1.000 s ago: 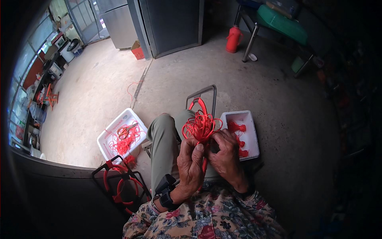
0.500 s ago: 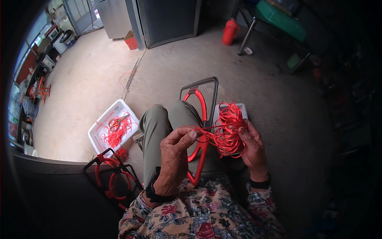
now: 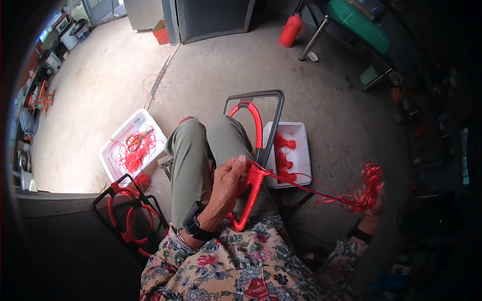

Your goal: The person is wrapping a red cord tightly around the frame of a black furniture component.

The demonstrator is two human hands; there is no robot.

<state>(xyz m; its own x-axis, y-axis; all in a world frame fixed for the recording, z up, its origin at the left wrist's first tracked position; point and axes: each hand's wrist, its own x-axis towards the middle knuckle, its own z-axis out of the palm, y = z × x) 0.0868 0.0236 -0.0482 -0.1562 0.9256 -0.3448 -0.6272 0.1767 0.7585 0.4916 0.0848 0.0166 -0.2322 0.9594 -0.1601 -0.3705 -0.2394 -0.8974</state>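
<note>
A dark metal frame (image 3: 275,120) with curved bars wrapped in red cord stands tilted on my lap. My left hand (image 3: 230,181) is closed in a pinch at its wrapped part, where the red cord meets the bar. Out to the right, my right hand (image 3: 370,201) grips a looped bundle of red cord (image 3: 370,183). Several strands stretch from that bundle back to the frame near my left fingertips. The right fingers are partly hidden behind the loops.
A white tray (image 3: 107,156) with red cord and orange-handled scissors (image 3: 134,143) lies at the left. Another white tray (image 3: 300,156) with red cord bundles sits beyond the frame. More red-wrapped frames (image 3: 131,210) lean at lower left. A red flask (image 3: 291,31) stands far right.
My right hand has swung far to the right with the cord bundle, drawing the strands out long. My left hand stays near the frame. The tray behind the bundle now shows.
</note>
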